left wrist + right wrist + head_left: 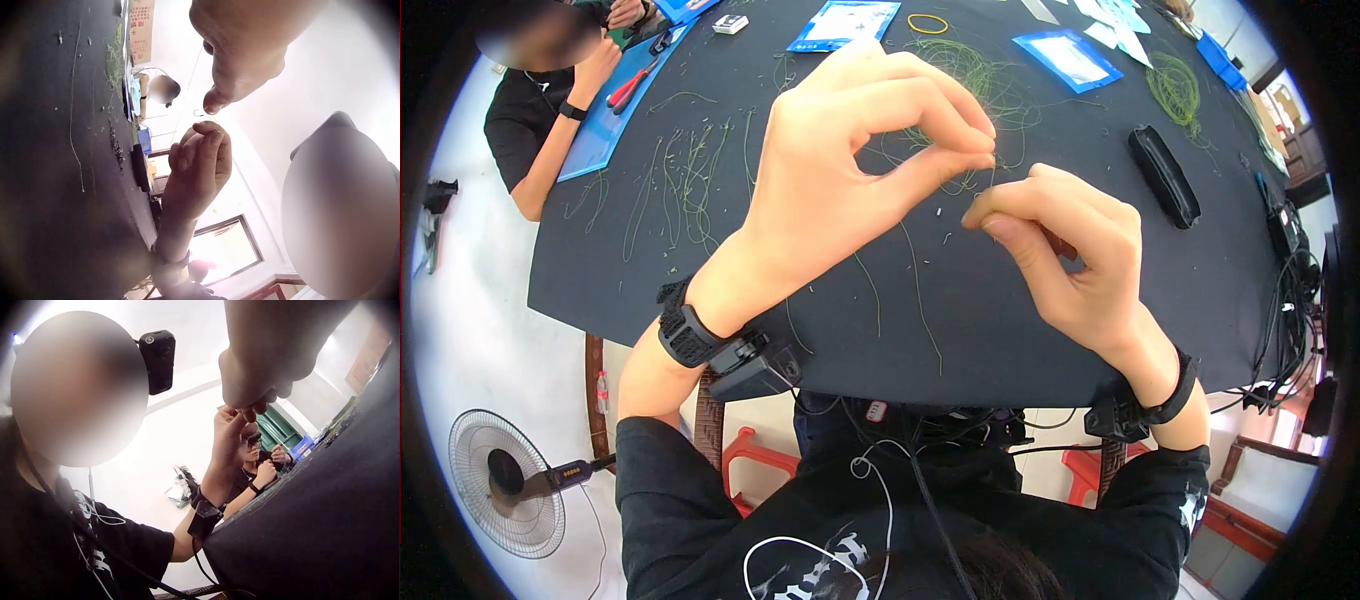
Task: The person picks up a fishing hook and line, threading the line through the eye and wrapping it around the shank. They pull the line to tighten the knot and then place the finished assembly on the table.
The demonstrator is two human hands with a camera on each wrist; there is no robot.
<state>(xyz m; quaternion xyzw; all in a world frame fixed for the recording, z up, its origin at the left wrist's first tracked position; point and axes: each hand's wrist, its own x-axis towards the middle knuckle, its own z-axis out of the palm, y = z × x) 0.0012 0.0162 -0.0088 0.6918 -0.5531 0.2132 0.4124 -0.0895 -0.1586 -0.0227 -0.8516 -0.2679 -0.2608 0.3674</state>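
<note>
In the head view the left hand (830,170) pinches thumb and index finger together over the table, with a fine piece just below the tips. Close by, lower and to the right, the right hand (1070,250) has its thumb and curled index finger pinched on thin line. A tiny curved hook (199,113) shows at the left fingertips in the left wrist view, above the right hand (199,165). The fingers hide how hook and line meet. Both hands almost touch in the right wrist view, where the held pieces are hidden.
Loose green line (960,75) lies tangled behind the hands, with cut strands (690,190) at the left. Blue-edged packets (1068,60), a black case (1165,177) and a yellow ring (927,23) are on the dark table (1020,350). Another person (540,110) sits at the far left.
</note>
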